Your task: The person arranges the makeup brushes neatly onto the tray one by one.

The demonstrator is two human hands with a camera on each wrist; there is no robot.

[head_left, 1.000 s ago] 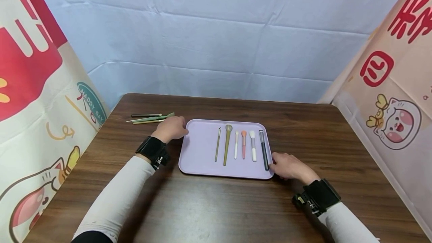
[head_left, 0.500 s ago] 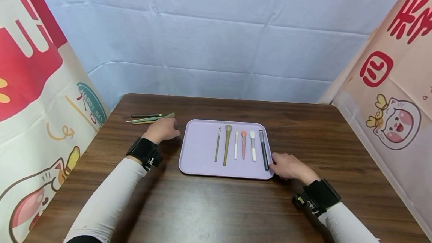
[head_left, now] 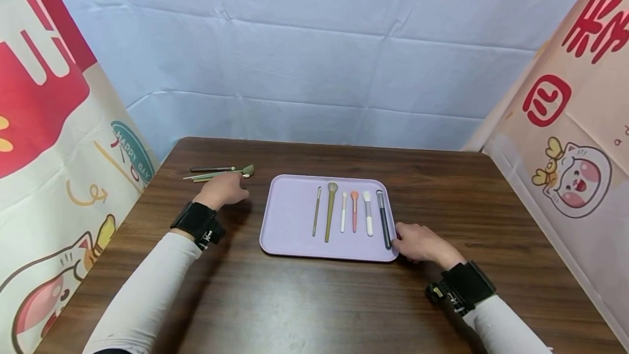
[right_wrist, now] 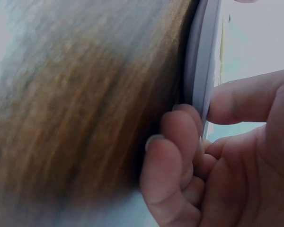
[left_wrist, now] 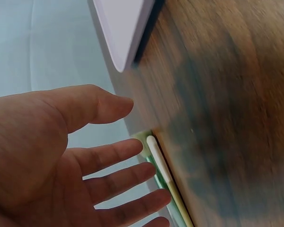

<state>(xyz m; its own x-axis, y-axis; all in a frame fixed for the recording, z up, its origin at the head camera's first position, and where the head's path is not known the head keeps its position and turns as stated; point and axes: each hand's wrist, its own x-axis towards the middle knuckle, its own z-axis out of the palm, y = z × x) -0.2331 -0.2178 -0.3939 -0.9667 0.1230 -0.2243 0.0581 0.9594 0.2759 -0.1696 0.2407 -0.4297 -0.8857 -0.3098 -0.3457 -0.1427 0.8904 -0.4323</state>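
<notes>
I'm seeing the left hand, fingers apart, moving away from the tray to the loose brushes left of it, so only the right hand is holding the tray, pinching its right edge, while six brushes are lying on it.

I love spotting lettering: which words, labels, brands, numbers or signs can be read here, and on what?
"HAPPY DAY": teal oval on the left cloth.
Right cloth: red characters, cut off by the frame, and a red framed sign; I can't read either.
Large shapes, left cloth: cut off, unreadable.
Makeup brushes: any lettering is too small to read.
</notes>
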